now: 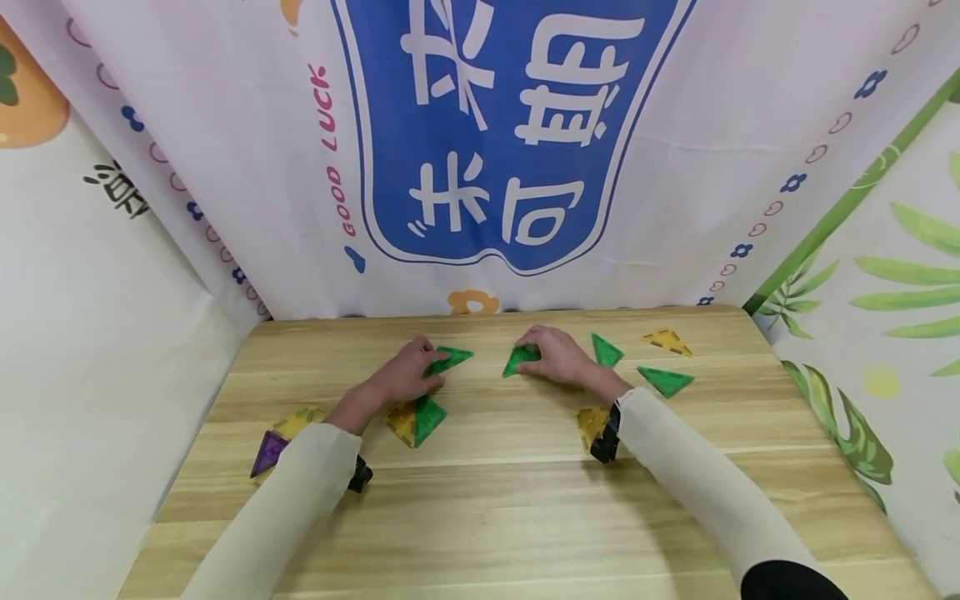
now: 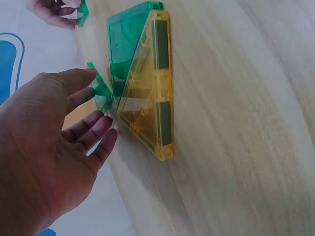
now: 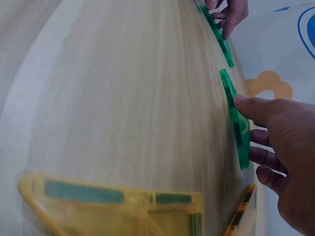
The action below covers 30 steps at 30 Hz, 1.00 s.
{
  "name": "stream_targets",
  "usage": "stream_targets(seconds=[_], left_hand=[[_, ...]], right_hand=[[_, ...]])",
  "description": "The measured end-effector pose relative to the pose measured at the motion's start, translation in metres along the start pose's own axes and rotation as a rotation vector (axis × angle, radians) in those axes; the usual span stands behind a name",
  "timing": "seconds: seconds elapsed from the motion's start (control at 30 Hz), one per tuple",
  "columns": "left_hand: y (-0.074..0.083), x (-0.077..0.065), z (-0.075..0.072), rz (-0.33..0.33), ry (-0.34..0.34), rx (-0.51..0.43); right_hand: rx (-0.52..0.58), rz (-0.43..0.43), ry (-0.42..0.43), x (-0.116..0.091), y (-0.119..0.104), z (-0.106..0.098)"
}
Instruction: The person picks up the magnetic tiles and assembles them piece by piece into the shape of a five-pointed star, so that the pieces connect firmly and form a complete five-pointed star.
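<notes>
Near the counter [image 1: 480, 517]'s far edge, the left hand [image 1: 405, 373] pinches one green triangle [image 1: 457, 357], the right hand [image 1: 561, 356] another green triangle [image 1: 516, 361]

A translucent green triangle [image 1: 452, 359] is near a second green triangle [image 1: 516, 362], a gap between them.

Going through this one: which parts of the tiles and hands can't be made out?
Head view: the left end of a green tile, covered by the left hand.
Head view: part of the yellow tile, behind the black wrist device.
Left wrist view: much of the right hand, cut off by the top edge.
Right wrist view: the nearest tile's lower part, cut off by the bottom edge.
</notes>
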<state>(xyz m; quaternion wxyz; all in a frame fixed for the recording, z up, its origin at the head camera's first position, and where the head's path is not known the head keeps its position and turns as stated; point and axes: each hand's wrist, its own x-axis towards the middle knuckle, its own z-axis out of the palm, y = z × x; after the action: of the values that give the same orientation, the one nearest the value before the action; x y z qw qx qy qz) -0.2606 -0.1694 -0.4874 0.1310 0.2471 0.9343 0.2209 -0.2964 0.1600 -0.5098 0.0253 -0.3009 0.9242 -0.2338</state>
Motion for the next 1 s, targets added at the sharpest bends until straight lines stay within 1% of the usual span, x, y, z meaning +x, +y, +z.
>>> stream_targets(seconds=[0.13,0.3,0.4,0.5,0.6,0.7,0.83,0.93,1.0], left_hand=[[0.002,-0.001,0.001,0.021,-0.015,-0.008],[0.000,0.000,0.001,0.043,-0.026,-0.047],[-0.003,0.003,0.000,0.067,-0.026,-0.056],[-0.006,0.006,-0.001,0.095,-0.038,-0.046],[-0.007,0.010,-0.002,0.112,-0.069,-0.033],[-0.007,0.012,-0.002,0.135,-0.086,-0.020],[-0.007,0.015,-0.001,0.169,-0.080,-0.009],[-0.008,0.017,0.001,0.189,-0.058,-0.008],[-0.009,0.017,0.002,0.190,-0.035,-0.004]], right_hand=[[-0.009,0.020,0.012,-0.001,-0.006,0.001],[0.019,-0.025,-0.006,-0.005,-0.007,-0.002],[0.063,-0.072,-0.056,-0.008,-0.003,-0.006],[0.106,-0.109,-0.137,-0.011,0.000,-0.011],[0.105,-0.133,-0.217,-0.013,0.003,-0.015],[0.097,-0.153,-0.274,-0.015,0.005,-0.018],[0.093,-0.166,-0.313,-0.018,0.006,-0.022],[0.084,-0.179,-0.314,-0.021,0.004,-0.024],[0.085,-0.182,-0.306,-0.022,0.003,-0.023]])
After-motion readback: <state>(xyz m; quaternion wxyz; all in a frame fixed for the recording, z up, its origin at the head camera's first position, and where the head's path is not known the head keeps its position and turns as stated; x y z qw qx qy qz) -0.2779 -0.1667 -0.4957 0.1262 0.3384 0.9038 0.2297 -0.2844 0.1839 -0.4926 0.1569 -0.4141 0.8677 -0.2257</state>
